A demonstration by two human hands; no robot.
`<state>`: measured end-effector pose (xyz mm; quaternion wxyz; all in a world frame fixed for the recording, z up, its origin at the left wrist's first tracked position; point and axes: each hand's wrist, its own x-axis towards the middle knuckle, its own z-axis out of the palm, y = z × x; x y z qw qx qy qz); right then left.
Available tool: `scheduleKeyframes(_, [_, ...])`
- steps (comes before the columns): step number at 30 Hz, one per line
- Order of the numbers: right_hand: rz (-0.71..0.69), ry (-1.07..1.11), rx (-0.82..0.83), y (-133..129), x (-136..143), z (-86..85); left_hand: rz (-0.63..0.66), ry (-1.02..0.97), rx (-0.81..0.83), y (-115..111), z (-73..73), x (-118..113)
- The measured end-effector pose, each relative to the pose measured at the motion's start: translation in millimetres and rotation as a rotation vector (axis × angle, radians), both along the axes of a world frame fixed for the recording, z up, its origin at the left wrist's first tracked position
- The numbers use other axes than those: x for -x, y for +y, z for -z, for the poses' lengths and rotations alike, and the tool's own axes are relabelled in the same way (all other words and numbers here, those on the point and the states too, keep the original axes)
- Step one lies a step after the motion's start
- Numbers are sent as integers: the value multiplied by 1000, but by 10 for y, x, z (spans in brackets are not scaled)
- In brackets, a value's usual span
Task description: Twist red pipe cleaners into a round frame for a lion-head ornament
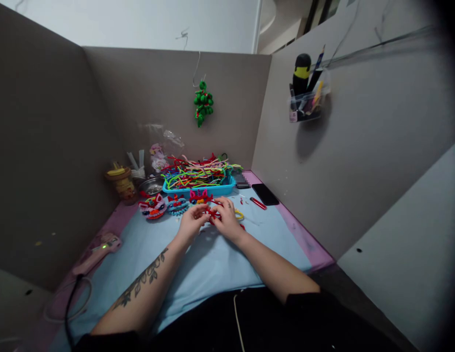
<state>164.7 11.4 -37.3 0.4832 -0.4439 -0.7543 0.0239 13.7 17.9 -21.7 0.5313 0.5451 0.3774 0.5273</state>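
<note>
Fuzzy red pipe-cleaner piece [213,214] was held between bare left hand [193,221] and bare right hand [226,221], each grip pinched nearly closed on it; small bends close to grip were judged safest.

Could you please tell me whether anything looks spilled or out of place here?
Nothing looks plainly damaged, but two spots seem untidy: fuzzy stems jut past the rim of the blue tray, and small red scraps lie loose beside the slim red tool. The red piece in the left hand and right hand is too hidden to judge.
</note>
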Motion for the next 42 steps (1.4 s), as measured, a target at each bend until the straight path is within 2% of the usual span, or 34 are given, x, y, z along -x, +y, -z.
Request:
scheduleKeyframes(5, [16,6,-16,4,-31,1,-62,30,-69,-17,-25,7])
scheduleKeyframes(12, [-21,54,-46,-9,-42,-41,-155,194,-216,-30,-19,17])
scheduleKeyframes(16, [-17,57,-43,-5,-43,-41,-119,205,-268,-48,-32,18])
scheduleKeyframes(19, [21,33,-39,-2,-44,-24,-51,289,-318,-56,-35,28])
scheduleKeyframes(22, [59,9,-47,-11,-39,-14,-59,360,-356,-58,-25,35])
scheduleKeyframes(27, [65,-24,-38,-35,-44,-22,-47,310,-365,-31,12,32])
scheduleKeyframes(30, [81,-35,-35,-36,-51,-25,-35,365,-392,-3,42,32])
scheduleKeyframes(37, [-6,121,82,-6,-2,-28,-83,439,-439,12,92,35])
scheduleKeyframes(42, [6,196,133,-8,38,-37,-85,471,-456,-26,88,29])
